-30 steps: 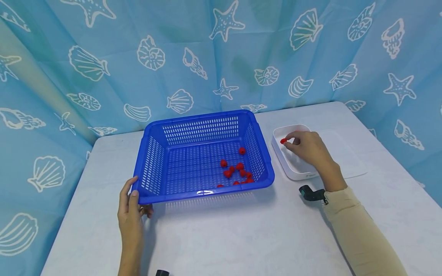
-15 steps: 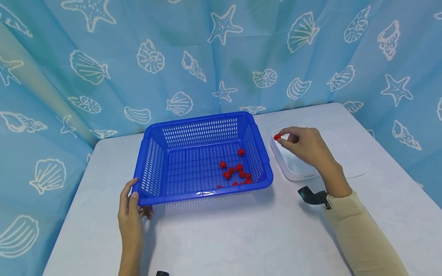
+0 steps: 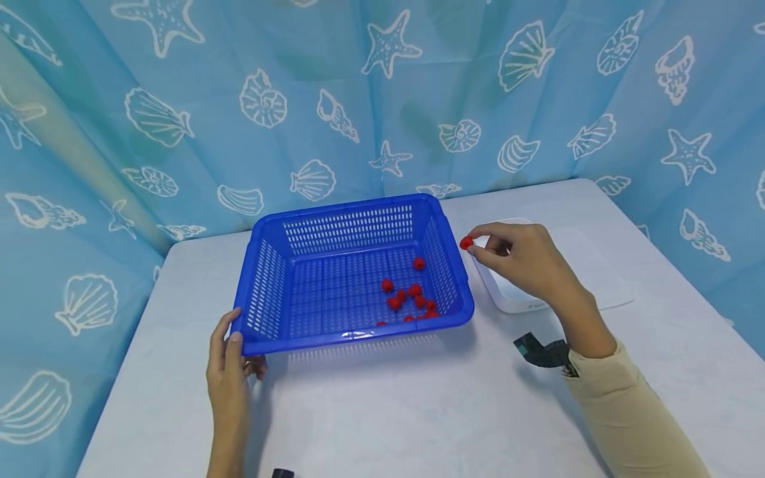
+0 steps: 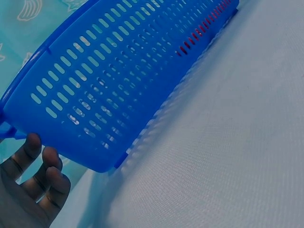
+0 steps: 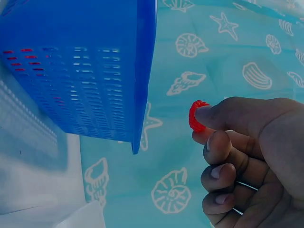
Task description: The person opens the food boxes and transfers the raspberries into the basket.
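A red raspberry (image 3: 466, 243) is pinched between the thumb and index finger of my right hand (image 3: 526, 259). This hand is beside the right rim of the blue basket (image 3: 352, 336), partly over a white container (image 3: 508, 306). In the right wrist view the held raspberry (image 5: 195, 117) is apart from the basket wall (image 5: 95, 95). My left hand (image 3: 229, 378) grips the basket's front left corner by its rim; in the left wrist view some fingers (image 4: 58, 180) curl below the corner. Several raspberries (image 3: 415, 290) lie in the basket's right part. My right hand hides much of the container's inside.
A flat translucent sheet, perhaps a lid (image 3: 597, 272), lies right of the white container. A blue curtain (image 3: 358, 99) with shell prints hangs behind the white-covered table (image 3: 382, 411). A dark wrist device (image 3: 540, 352) sticks out below my right wrist.
My right hand has lifted the raspberry from over the white container and carried it left, toward the basket's right rim. My left hand and the basket have stayed in place.
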Available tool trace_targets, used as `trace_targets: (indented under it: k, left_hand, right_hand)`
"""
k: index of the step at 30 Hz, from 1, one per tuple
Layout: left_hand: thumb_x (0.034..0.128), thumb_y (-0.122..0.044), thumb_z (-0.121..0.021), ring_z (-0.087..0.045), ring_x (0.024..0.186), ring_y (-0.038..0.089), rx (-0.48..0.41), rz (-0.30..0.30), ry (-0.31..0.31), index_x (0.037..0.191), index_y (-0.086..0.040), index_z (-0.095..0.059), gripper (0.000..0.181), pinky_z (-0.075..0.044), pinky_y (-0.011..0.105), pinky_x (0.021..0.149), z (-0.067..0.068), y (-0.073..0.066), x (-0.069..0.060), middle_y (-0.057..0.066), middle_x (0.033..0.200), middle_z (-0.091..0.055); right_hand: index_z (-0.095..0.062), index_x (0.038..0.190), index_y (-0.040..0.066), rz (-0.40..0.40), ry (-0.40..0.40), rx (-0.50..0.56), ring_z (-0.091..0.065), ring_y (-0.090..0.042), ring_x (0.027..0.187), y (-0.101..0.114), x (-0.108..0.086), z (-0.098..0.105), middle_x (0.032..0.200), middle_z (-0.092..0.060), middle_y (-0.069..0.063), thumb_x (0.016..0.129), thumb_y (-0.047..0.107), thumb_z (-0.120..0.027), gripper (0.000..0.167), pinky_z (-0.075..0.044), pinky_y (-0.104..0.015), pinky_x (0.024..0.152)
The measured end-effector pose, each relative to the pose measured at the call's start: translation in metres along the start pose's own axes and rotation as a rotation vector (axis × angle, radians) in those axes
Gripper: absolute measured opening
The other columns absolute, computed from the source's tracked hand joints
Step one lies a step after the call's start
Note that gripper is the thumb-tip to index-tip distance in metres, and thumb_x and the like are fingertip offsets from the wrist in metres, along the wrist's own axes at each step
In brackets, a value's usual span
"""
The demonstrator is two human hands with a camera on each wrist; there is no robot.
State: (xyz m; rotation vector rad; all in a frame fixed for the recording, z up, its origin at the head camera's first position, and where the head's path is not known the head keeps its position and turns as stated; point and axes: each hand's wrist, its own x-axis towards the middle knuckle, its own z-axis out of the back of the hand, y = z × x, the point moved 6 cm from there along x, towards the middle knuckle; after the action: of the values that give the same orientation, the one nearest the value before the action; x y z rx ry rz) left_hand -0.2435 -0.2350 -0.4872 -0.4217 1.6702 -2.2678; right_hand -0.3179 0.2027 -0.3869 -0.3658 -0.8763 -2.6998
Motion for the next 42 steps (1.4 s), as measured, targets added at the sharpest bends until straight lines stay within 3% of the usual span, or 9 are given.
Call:
trace_targets:
  k: [6,18,25,30,33,37,42]
  left_hand:
    - [0.1083,-0.044,-0.031,-0.057,0.073,0.016,0.011,-0.009,-0.006,0.152,-0.039,-0.038,0.044,-0.048,0.022,0.059,-0.001,0.0,0.0,0.012,0.121,-0.057]
    - [0.1079,-0.047,-0.031,-0.057,0.072,0.017,0.01,-0.007,-0.013,0.15,-0.04,-0.039,0.044,-0.048,0.023,0.058,-0.003,-0.001,0.001,0.008,0.108,-0.057]
    - [0.107,-0.05,-0.03,-0.057,0.072,0.019,0.026,-0.009,-0.024,0.152,-0.039,-0.039,0.047,-0.048,0.024,0.058,-0.003,0.001,0.001,0.012,0.113,-0.057]
    - [0.1053,-0.056,-0.031,-0.059,0.074,0.022,0.027,-0.002,-0.044,0.148,-0.048,-0.039,0.044,-0.049,0.024,0.057,-0.004,0.027,0.011,0.009,0.119,-0.058]
    - [0.1065,-0.052,-0.031,-0.059,0.073,0.021,0.025,0.011,-0.038,0.148,-0.047,-0.04,0.042,-0.048,0.024,0.057,-0.004,0.024,0.008,0.008,0.119,-0.058]
    - [0.1087,-0.044,-0.029,-0.057,0.074,0.017,0.028,0.024,-0.004,0.151,-0.042,-0.037,0.043,-0.048,0.023,0.059,-0.003,-0.001,-0.003,0.009,0.118,-0.056]
    - [0.1091,-0.043,-0.029,-0.057,0.074,0.017,0.021,0.028,0.001,0.151,-0.043,-0.037,0.043,-0.048,0.022,0.059,-0.001,0.001,-0.001,0.007,0.119,-0.055]
  right_hand:
    - [-0.075,0.111,0.012,0.065,-0.005,0.001,-0.052,-0.017,0.067,0.011,-0.002,0.001,0.069,-0.059,0.003,0.092,0.016,-0.073,0.019,-0.044,-0.032,0.057]
    - [-0.075,0.112,0.011,0.08,-0.007,0.016,-0.05,-0.016,0.068,0.027,-0.009,0.004,0.068,-0.057,0.004,0.091,0.013,-0.074,0.021,-0.042,-0.031,0.057]
    - [-0.075,0.111,0.01,0.115,-0.026,-0.005,-0.049,-0.015,0.067,0.033,-0.012,0.009,0.067,-0.055,0.005,0.09,0.012,-0.075,0.021,-0.041,-0.031,0.058]
    - [-0.075,0.109,0.01,0.151,-0.079,-0.022,-0.047,-0.014,0.066,0.031,-0.015,0.02,0.066,-0.055,0.006,0.091,0.012,-0.074,0.018,-0.04,-0.029,0.057]
    - [-0.076,0.108,0.01,0.153,-0.115,-0.028,-0.048,-0.013,0.065,0.023,-0.016,0.03,0.067,-0.057,0.005,0.091,0.012,-0.074,0.017,-0.039,-0.025,0.056]
    - [-0.075,0.11,0.009,0.043,-0.155,-0.053,-0.05,-0.017,0.068,0.001,-0.016,0.045,0.072,-0.061,0.0,0.093,0.017,-0.073,0.019,-0.039,-0.022,0.054]
    - [-0.072,0.116,0.006,-0.169,-0.145,-0.082,-0.053,-0.026,0.075,-0.033,-0.015,0.053,0.081,-0.064,-0.01,0.095,0.024,-0.069,0.028,-0.044,-0.026,0.053]
